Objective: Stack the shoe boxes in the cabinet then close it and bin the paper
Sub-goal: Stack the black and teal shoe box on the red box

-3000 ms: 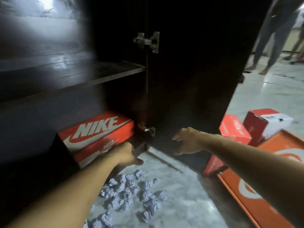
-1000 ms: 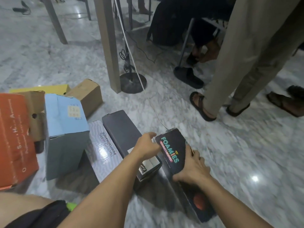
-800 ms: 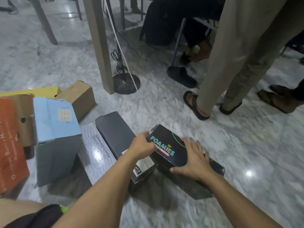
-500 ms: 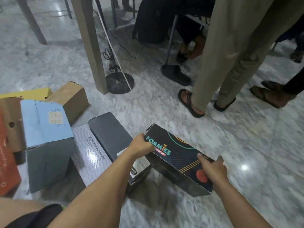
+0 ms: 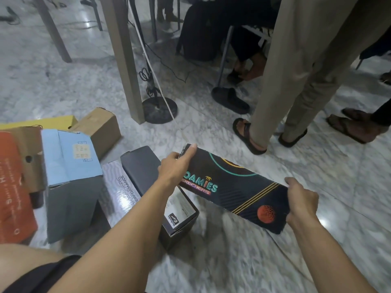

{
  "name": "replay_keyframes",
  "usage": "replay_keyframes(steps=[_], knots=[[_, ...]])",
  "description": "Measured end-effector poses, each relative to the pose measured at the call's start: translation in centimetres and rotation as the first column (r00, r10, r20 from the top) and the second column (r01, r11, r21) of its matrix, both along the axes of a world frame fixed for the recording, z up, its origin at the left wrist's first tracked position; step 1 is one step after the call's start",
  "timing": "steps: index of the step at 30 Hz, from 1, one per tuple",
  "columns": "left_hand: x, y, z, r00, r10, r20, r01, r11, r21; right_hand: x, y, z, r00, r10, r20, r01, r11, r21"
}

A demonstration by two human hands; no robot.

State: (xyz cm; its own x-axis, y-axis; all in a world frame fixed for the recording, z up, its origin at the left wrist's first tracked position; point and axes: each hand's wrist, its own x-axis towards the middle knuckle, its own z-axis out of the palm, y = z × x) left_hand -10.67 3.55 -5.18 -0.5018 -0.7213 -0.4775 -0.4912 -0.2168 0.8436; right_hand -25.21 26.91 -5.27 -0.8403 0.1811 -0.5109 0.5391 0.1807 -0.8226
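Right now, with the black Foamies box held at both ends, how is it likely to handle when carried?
The black Foamies box probably stays stiff: it spans between the left hand and right hand without sagging. It seems light, since an end-only grip lifts it. Being long and narrow, it may twist if one hand lets go.

- Dim, even indoor light from overhead.
- Small glare spots on the marble floor (image 5: 323, 222) at four and eleven o'clock.
- Motion streaks smear the floor around six o'clock.
- Wide-angle bending tilts the table leg (image 5: 124, 60).
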Motion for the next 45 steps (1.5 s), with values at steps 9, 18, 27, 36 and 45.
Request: replay_keyframes(steps=[9, 18, 27, 36, 45], knots=[[4.3, -4.7, 4.5, 1.0, 0.026, 0.008, -0.025, 0.992, -0.125, 2.4, -4.3, 5.7, 0.963, 0.269, -0.023, -0.269, 0.95, -0.159], [13.6, -7.4, 10.9, 0.996, 0.054, -0.077, -0.061, 0.993, -0.1, 5.3, -11.2, 9.4, 0.819, 0.514, -0.255, -0.559, 0.816, -0.148], [25.0, -9.2, 16.4, 0.953, 0.213, -0.215, -0.259, 0.94, -0.22, 11.4, -17.7, 15.3, 0.396, 0.795, -0.46, -0.917, 0.365, -0.158], [40.1, -9.1, 17.7, 0.854, 0.466, -0.23, -0.517, 0.809, -0.279, 21.5, -25.5, 18.4, -0.139, 0.867, -0.479, -0.99, -0.14, 0.032], [54.4, -2.2, 17.9, 0.712, 0.672, -0.202, -0.701, 0.667, -0.253, 34.6, -30.3, 19.6, -0.549, 0.745, -0.378, -0.836, -0.498, 0.232]])
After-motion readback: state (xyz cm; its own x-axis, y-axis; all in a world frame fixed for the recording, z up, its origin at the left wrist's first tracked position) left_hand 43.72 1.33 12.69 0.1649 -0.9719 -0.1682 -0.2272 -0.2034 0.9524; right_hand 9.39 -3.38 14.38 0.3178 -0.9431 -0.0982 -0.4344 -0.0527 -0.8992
